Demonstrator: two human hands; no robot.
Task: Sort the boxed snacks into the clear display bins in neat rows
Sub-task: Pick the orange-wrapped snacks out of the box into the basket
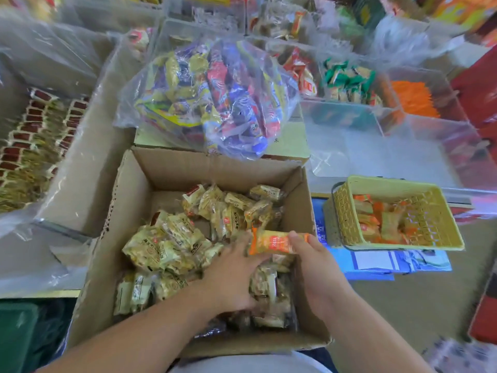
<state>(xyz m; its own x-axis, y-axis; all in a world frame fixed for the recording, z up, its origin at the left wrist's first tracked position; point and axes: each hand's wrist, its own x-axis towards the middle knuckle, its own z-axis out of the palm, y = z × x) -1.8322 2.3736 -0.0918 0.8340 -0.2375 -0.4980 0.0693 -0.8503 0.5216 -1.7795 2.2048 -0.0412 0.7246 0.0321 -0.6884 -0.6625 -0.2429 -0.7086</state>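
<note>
An open cardboard box [166, 173] in front of me holds several beige wrapped snack packets [172, 243]. Both hands reach into it. My right hand [314, 267] pinches an orange snack packet [271, 242] by its right end, just above the beige ones. My left hand [231, 275] lies over the packets with its fingers touching the orange packet's left end. A yellow-green woven basket [347, 211] to the right of the box holds several orange packets [376, 224].
Clear display bins [376, 146] with mixed snacks stand behind the basket. A plastic bag of blue, red and yellow packets [215, 95] rests on a closed carton behind the box. On the left a lined carton holds rows of dark red packets [35, 141].
</note>
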